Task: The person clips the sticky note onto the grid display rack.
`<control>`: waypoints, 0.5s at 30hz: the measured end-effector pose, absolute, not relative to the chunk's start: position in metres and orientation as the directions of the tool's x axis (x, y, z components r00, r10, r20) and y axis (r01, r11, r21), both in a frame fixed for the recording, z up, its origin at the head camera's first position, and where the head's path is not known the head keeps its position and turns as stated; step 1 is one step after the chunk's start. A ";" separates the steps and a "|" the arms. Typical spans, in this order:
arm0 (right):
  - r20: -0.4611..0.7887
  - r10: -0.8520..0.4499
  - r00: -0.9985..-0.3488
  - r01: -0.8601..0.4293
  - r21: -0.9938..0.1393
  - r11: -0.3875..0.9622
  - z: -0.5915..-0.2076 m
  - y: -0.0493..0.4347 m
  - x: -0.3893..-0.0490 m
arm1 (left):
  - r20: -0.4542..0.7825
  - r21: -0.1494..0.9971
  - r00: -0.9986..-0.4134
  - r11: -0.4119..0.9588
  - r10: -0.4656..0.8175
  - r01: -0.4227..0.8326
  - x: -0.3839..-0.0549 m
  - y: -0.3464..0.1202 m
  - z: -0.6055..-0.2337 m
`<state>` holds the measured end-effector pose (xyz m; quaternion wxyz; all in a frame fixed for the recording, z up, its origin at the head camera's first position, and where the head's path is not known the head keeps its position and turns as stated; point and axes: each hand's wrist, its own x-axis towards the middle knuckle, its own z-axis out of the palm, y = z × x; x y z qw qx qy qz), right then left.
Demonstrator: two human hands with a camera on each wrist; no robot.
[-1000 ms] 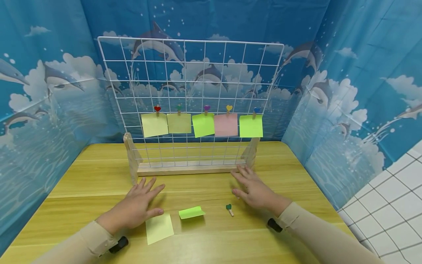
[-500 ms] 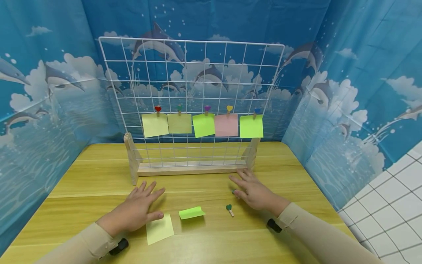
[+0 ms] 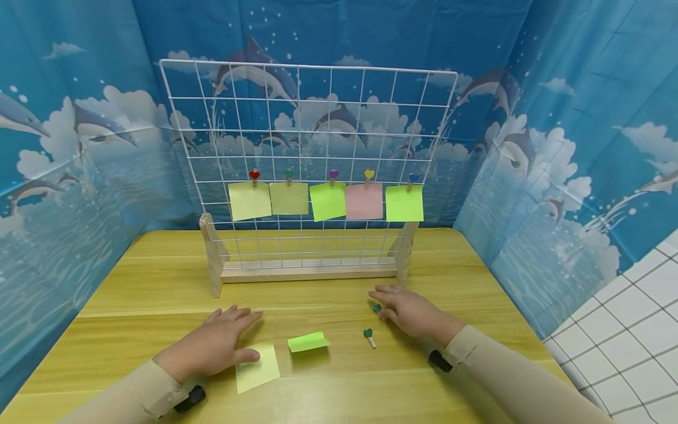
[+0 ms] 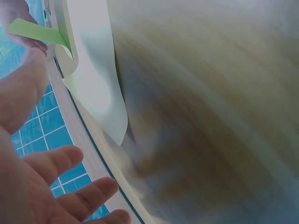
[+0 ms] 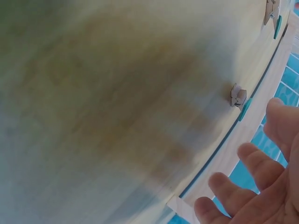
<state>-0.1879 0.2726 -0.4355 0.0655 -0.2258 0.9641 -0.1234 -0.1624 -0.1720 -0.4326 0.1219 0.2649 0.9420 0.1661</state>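
My left hand (image 3: 214, 343) is held with fingers spread, its thumb over a pale yellow sticky note (image 3: 258, 377); in the left wrist view the fingers hold nothing and the note (image 4: 96, 70) lies beside them. Right of that note rests a bright green sticky note (image 3: 308, 342) with a raised, bent edge. My right hand (image 3: 415, 312) hovers low over the table, fingers loosely extended and holding nothing. Close by its thumb lies a small wooden clip with a green heart (image 3: 376, 307), also visible in the right wrist view. A second green-heart clip (image 3: 369, 338) lies nearer to me.
Behind the hands stands a white wire grid (image 3: 312, 132) on a wooden base (image 3: 309, 272). Several notes hang from it in a row under heart clips, among them a pink note (image 3: 364, 201). Dolphin-print curtains (image 3: 561, 118) enclose the yellow wooden table (image 3: 132, 306).
Both hands have drawn slightly back toward me, away from the grid, fingers lowering. A green-heart clip by the right thumb, hidden before, now shows. Notes and clips have not moved.
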 end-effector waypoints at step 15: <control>-0.028 -0.466 -0.885 -0.450 -0.214 0.867 -0.437 0.271 -0.194 | -0.114 0.325 -0.842 0.821 0.528 0.470 -0.163 -0.171 -0.435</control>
